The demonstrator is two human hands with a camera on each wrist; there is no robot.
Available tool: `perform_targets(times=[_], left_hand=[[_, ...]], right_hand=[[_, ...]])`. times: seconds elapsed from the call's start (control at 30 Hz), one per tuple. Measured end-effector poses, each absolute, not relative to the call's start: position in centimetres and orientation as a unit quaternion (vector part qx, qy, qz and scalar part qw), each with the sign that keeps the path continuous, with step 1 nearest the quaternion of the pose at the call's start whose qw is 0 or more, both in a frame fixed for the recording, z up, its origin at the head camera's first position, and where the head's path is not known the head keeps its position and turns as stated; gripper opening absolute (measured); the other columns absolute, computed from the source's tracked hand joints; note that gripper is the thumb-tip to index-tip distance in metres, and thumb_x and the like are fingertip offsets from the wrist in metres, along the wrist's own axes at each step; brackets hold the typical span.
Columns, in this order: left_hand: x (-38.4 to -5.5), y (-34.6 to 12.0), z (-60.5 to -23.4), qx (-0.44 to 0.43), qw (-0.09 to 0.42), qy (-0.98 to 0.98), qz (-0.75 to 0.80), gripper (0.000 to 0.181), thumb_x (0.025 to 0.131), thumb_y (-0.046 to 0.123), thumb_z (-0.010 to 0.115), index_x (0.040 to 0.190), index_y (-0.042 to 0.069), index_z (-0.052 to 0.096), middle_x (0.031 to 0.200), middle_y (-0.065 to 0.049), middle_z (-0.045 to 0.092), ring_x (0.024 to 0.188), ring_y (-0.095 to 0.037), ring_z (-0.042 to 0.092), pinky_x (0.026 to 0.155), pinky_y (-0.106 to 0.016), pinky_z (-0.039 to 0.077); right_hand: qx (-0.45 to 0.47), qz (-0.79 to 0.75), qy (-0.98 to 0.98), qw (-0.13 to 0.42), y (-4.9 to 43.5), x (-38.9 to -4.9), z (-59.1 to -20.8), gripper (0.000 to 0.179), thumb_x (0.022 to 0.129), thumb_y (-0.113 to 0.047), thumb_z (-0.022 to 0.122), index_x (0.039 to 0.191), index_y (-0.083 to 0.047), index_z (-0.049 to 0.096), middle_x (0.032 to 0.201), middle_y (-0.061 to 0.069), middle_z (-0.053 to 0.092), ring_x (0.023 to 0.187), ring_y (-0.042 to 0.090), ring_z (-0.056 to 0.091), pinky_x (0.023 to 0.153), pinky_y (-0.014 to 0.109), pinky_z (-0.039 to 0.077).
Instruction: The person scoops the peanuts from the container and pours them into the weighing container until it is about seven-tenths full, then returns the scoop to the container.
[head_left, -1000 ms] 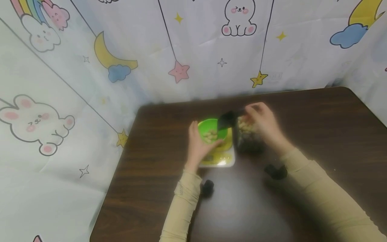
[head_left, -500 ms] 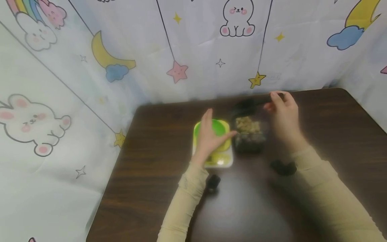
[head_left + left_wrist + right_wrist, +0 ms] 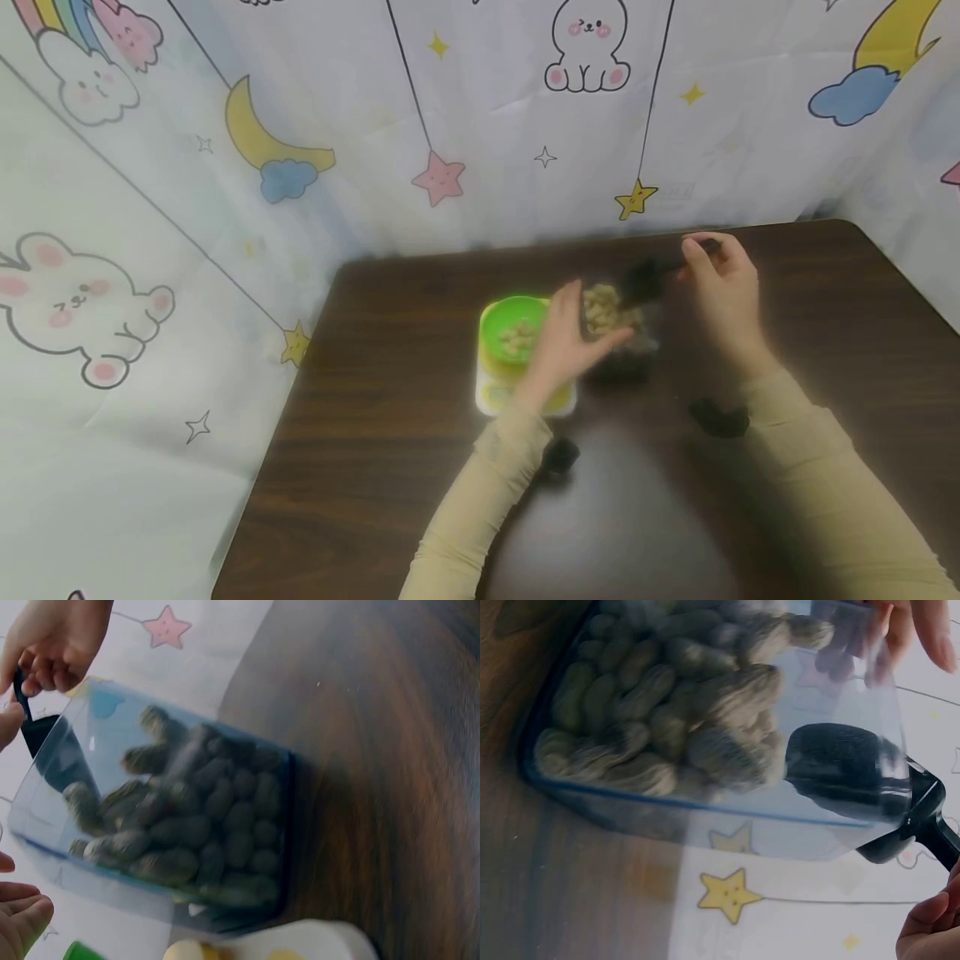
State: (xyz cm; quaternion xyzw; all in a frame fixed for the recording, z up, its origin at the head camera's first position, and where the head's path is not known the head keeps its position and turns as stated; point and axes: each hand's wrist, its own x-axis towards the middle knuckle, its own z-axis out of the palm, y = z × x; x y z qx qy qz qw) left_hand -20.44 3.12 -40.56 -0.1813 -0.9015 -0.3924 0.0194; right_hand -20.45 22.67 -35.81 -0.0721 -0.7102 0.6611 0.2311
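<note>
In the head view my right hand pinches the thin handle of a black scoop. The scoop's bowl dips inside the open top of a clear plastic container, just above unshelled peanuts. My left hand spreads its thumb and fingers at the container's left side, close to the rim. To its left a green bowl with several peanuts sits on a yellow-and-white kitchen scale. The left forearm and hand cover part of the scale.
All of this stands on a dark wood-grain table. A patterned white curtain hangs along its far and left sides. A black wrist camera hangs under the left sleeve, another black camera by the right sleeve.
My left hand has moved right from the green bowl to the container. My right hand has drawn the scoop from over the bowl back right and lowered it into the container.
</note>
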Motion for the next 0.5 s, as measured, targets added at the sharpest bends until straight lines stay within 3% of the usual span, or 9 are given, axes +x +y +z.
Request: perform_targets(times=[0.37,0.5], left_hand=[[-19.9,4.1,-40.9,-0.171,0.009,-0.906,-0.387,0.102,0.076,0.063,0.063,0.149,0.009,0.016,0.153,-0.014,0.026,0.139,-0.026,0.032,0.115,-0.038,0.03],[-19.8,4.2,-40.8,-0.17,0.006,-0.905,-0.389,0.099,0.078,0.062,0.061,0.149,0.008,0.017,0.153,-0.014,0.026,0.139,-0.026,0.032,0.115,-0.039,0.031]], right_hand=[[-0.064,0.498,-0.84,0.206,22.8,-19.8,-37.1,0.029,0.092,-0.042,0.052,0.112,-0.022,0.057,0.065,-0.024,0.055,0.063,-0.001,0.055,0.052,0.015,0.042],[-0.037,0.444,-0.872,0.203,22.3,-19.7,-37.2,0.034,0.094,-0.044,0.049,0.113,-0.017,0.056,0.073,-0.015,0.058,0.062,-0.005,0.05,0.054,0.019,0.042]])
